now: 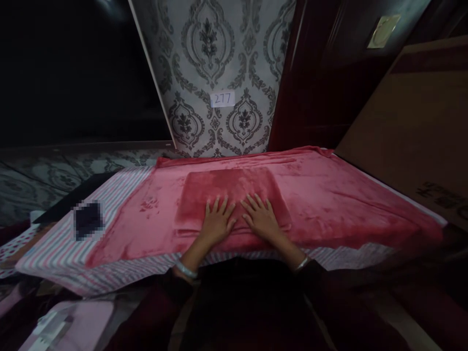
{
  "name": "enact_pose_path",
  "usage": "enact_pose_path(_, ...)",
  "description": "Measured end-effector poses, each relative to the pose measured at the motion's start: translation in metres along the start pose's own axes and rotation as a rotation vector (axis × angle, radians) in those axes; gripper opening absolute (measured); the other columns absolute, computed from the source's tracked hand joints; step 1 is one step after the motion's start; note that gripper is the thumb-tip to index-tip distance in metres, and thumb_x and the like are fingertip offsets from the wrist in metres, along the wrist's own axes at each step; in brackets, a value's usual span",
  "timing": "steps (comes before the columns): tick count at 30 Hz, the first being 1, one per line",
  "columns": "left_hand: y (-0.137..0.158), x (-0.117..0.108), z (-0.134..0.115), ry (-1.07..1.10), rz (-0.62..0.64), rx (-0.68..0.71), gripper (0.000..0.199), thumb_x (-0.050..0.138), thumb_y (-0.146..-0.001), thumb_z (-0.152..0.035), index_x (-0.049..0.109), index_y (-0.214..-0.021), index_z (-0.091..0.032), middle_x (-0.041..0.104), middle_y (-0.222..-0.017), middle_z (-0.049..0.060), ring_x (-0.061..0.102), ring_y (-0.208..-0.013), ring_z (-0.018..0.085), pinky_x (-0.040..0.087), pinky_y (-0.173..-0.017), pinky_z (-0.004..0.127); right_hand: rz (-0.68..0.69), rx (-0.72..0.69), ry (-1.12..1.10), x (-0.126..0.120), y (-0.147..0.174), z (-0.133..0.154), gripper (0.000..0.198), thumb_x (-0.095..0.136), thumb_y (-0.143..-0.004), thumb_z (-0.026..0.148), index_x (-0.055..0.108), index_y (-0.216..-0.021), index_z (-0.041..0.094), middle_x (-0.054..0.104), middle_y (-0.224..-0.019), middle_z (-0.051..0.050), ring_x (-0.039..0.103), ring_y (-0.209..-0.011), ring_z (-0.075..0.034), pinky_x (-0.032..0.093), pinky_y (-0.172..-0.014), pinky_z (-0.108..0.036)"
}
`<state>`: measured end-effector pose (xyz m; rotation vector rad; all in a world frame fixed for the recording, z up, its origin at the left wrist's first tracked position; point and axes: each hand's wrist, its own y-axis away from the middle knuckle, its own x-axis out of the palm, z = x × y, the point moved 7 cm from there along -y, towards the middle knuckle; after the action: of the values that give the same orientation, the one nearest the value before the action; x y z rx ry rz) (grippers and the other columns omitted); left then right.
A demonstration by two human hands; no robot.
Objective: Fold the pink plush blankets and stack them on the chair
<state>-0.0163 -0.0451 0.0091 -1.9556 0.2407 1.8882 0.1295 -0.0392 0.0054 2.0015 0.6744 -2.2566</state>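
Note:
A folded red plush blanket [234, 183] lies as a neat rectangle on the table. Flat on its near left part rests my left hand [218, 220], fingers spread. My right hand [260, 218] lies the same way on the near right part, close beside the left. Neither hand grips anything. Underneath, a larger pink-red plush cloth [321, 195] is spread out, with some creases on its right side. A bracelet shows at each wrist.
A striped cloth [124, 190] covers the table beneath, with a dark blurred-out item [88, 220] on its left. A large cardboard box [413, 122] stands at right. Behind are a black screen [80, 73] and a patterned wall bearing a "277" label [223, 99].

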Motion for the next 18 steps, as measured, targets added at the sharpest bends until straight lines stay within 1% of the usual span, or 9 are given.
enact_pose_path(3,0.021,0.008,0.002,0.007,-0.063,0.040,0.064,0.047,-0.100,-0.049,0.037,-0.159,-0.029,0.032,-0.168,0.008,0.023,-0.156,0.035,0.019,-0.125,0.061,-0.028,-0.018,0.007,0.007,0.018,-0.001,0.054,0.038,-0.105,0.043,0.043,-0.157,0.031,0.038,-0.165,-0.006,0.026,-0.155,-0.030,0.022,-0.122,-0.057)
enact_pose_path(5,0.032,0.007,0.008,0.022,-0.064,0.054,0.067,0.054,-0.097,-0.050,0.039,-0.158,-0.028,0.033,-0.167,0.009,0.026,-0.155,0.035,0.021,-0.125,0.059,-0.022,-0.037,0.000,0.008,0.027,-0.005,0.057,0.042,-0.103,0.044,0.040,-0.159,0.032,0.037,-0.166,-0.006,0.027,-0.154,-0.030,0.021,-0.123,-0.055)
enact_pose_path(8,0.046,0.004,0.025,0.037,-0.044,0.046,0.065,0.058,-0.095,-0.045,0.044,-0.156,-0.027,0.038,-0.164,0.012,0.032,-0.153,0.036,0.023,-0.124,0.061,-0.025,-0.081,-0.031,0.006,0.040,-0.010,0.065,0.051,-0.098,0.049,0.038,-0.160,0.030,0.036,-0.166,-0.007,0.028,-0.154,-0.032,0.021,-0.123,-0.054)
enact_pose_path(10,0.054,0.000,0.043,0.021,-0.037,0.019,0.063,0.059,-0.093,-0.036,0.048,-0.154,-0.025,0.041,-0.161,0.013,0.035,-0.151,0.036,0.022,-0.124,0.063,-0.044,-0.115,-0.050,0.005,0.047,-0.016,0.068,0.054,-0.096,0.049,0.040,-0.159,0.028,0.038,-0.165,-0.008,0.029,-0.153,-0.033,0.023,-0.123,-0.053)
enact_pose_path(12,0.062,-0.004,0.066,-0.018,-0.035,-0.028,0.064,0.060,-0.088,-0.025,0.050,-0.152,-0.023,0.044,-0.160,0.014,0.037,-0.150,0.036,0.019,-0.125,0.064,-0.067,-0.125,-0.056,0.004,0.054,-0.026,0.066,0.056,-0.095,0.044,0.044,-0.157,0.027,0.042,-0.163,-0.010,0.032,-0.152,-0.032,0.024,-0.123,-0.053)
enact_pose_path(14,0.069,-0.008,0.088,-0.054,-0.037,-0.079,0.068,0.060,-0.083,-0.017,0.051,-0.150,-0.021,0.045,-0.159,0.015,0.037,-0.150,0.036,0.019,-0.124,0.065,-0.088,-0.106,-0.052,0.005,0.058,-0.040,0.063,0.056,-0.091,0.032,0.048,-0.154,0.024,0.045,-0.160,-0.011,0.036,-0.150,-0.032,0.025,-0.122,-0.055)
enact_pose_path(16,0.075,-0.010,0.105,-0.067,-0.051,-0.124,0.070,0.058,-0.081,-0.014,0.052,-0.150,-0.021,0.046,-0.159,0.014,0.036,-0.151,0.035,0.025,-0.123,0.063,-0.117,-0.065,-0.051,0.007,0.062,-0.056,0.065,0.055,-0.085,0.021,0.052,-0.150,0.022,0.048,-0.158,-0.012,0.037,-0.148,-0.033,0.026,-0.121,-0.059)
enact_pose_path(18,0.078,-0.011,0.115,-0.066,-0.080,-0.158,0.069,0.057,-0.079,-0.012,0.054,-0.147,-0.019,0.046,-0.158,0.015,0.036,-0.151,0.035,0.033,-0.120,0.058,-0.165,-0.030,-0.073,0.008,0.065,-0.071,0.069,0.054,-0.078,0.014,0.055,-0.147,0.020,0.050,-0.157,-0.012,0.037,-0.148,-0.034,0.031,-0.118,-0.060)
